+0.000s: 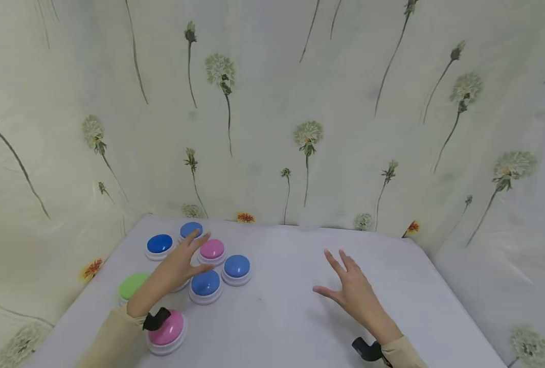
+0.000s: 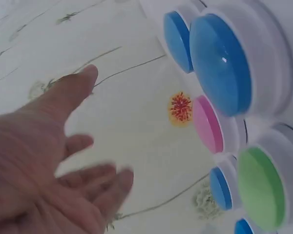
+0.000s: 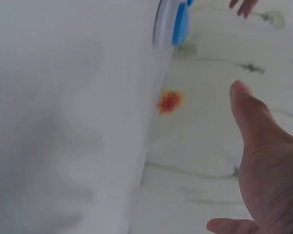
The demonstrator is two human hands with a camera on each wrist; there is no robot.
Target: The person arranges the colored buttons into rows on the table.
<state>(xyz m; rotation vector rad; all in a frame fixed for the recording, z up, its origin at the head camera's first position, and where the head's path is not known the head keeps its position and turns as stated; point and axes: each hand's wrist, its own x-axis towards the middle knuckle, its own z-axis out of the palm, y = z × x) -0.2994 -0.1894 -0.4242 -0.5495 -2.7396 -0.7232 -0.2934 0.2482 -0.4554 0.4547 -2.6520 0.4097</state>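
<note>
My left hand (image 1: 176,266) hovers over a cluster of round push buttons on the left of the table, thumb and fingers spread and holding nothing. Near its fingertips are a blue button (image 1: 191,228) and a pink button (image 1: 212,249). By the thumb sit two more, a blue button (image 1: 205,283) and another blue button (image 1: 236,266). My forearm partly covers a green button (image 1: 132,285), seen beside a nearer pink button (image 1: 167,329). One more white base is mostly hidden beneath the hand. Over the right half of the table my right hand (image 1: 353,289) is raised, fingers apart, with nothing in it.
Farther left stands a dark blue button (image 1: 159,244). The white table (image 1: 281,327) ends at a hanging cloth (image 1: 263,102) printed with dandelions, which encloses the back and sides. A black strap mount (image 1: 368,350) sits on my right wrist.
</note>
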